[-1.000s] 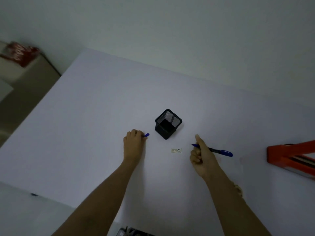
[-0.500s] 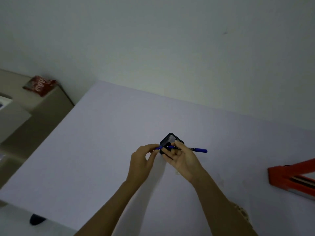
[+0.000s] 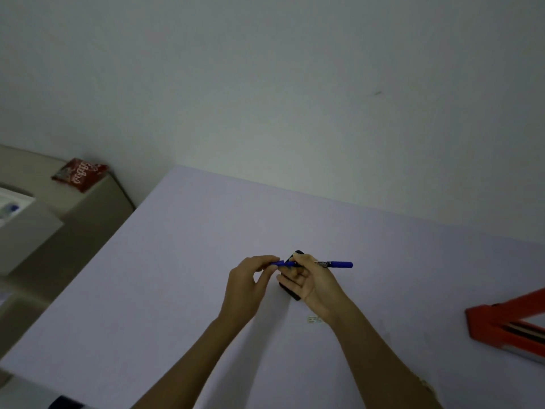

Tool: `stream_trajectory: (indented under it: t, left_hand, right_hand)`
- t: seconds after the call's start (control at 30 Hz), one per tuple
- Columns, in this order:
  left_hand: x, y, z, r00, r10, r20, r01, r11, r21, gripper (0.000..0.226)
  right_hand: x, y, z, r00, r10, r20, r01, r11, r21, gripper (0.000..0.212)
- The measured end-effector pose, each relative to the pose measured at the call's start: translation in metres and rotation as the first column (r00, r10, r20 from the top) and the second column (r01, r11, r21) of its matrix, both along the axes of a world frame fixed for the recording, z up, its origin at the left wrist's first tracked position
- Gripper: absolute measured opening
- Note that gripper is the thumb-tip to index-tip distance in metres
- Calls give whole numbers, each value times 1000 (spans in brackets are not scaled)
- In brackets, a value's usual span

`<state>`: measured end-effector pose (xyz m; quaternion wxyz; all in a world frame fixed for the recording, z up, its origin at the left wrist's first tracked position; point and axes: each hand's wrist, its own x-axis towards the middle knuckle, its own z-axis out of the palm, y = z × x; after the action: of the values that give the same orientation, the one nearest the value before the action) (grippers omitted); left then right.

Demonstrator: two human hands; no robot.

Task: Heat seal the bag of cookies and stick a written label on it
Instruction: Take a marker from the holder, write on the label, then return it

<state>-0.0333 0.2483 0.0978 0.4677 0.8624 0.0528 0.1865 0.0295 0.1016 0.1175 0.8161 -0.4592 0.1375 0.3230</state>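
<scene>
My right hand (image 3: 311,281) grips a blue marker pen (image 3: 336,264) that lies level above the table. My left hand (image 3: 250,278) pinches the pen's blue cap (image 3: 280,263) at the pen's left end, where cap and pen meet. Behind both hands stands a black mesh pen holder (image 3: 290,292), mostly hidden. A small white label (image 3: 315,319) lies flat on the white table (image 3: 177,276) just under my right wrist. The bag of cookies, a red packet (image 3: 79,173), rests on a beige surface far to the left, off the table.
An orange heat sealer (image 3: 510,326) sits at the table's right edge, partly cut off. A white box (image 3: 17,219) stands on the beige surface at the left. A plain wall runs behind the table.
Both hands rose from the table and came together in front of the pen holder, the left bringing the cap to the pen's tip. The view tilted upward.
</scene>
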Motion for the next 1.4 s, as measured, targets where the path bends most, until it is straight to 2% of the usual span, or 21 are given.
stream_trajectory:
  t: [0.13,0.2,0.53,0.83,0.9,1.03,1.1,1.27,1.4]
  left_hand:
    - [1,-3,6,998,-67,21,66,996,66,17]
    - [3,-4,10,997,-73,30,71,995,65,17]
    - [6,-5,22,998,6,65,-8,999,34,17]
    - [5,-10,25,998,-24,62,21,998,56,17]
    - [6,-10,28,998,-51,43,49,998,44,17]
    - [7,-10,32,996,-83,-31,81,994,-76,16]
    - [6,-10,32,994,-85,-64,77,990,-119,15]
    - [4,-14,30,995,-58,-79,46,988,-147,14]
    - [8,-15,33,999,-8,-35,4,996,-91,15]
  right_hand:
    - [-3,-1,4,995,79,65,-68,986,-154,7]
    - [-3,-1,7,992,93,87,-76,981,-178,5]
    - [1,-5,19,998,-28,60,35,992,-119,5]
    - [-4,-6,20,995,40,89,-29,992,-124,6]
    - [-5,-3,22,995,41,86,-31,992,-121,14]
    - [-5,1,20,997,-62,44,66,993,-97,58]
    - [-6,3,17,995,-83,54,89,990,-107,63]
    - [-5,11,15,993,-112,31,115,989,-97,52]
    - [-2,19,17,988,-152,-11,152,988,-32,40]
